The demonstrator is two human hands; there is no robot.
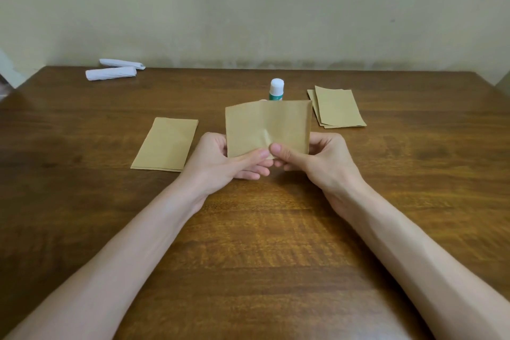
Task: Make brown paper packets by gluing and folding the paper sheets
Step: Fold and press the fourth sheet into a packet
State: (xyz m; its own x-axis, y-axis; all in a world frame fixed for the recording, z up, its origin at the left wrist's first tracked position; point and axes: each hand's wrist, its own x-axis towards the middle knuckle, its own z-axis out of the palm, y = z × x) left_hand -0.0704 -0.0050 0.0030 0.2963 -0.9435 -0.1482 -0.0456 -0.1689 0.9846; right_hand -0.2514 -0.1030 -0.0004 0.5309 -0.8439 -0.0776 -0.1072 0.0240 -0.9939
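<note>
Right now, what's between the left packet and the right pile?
The held paper, with the glue stick just behind it, seen in the head view.

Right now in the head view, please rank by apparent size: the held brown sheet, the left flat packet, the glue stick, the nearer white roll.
1. held brown sheet, though it is raised nearer the camera
2. left flat packet
3. nearer white roll
4. glue stick, unsure: the sheet hides its lower part

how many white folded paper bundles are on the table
2. The nearer white bundle lies at the far left of the table; the farther white bundle sits just behind it, by the wall. No others show.
</note>
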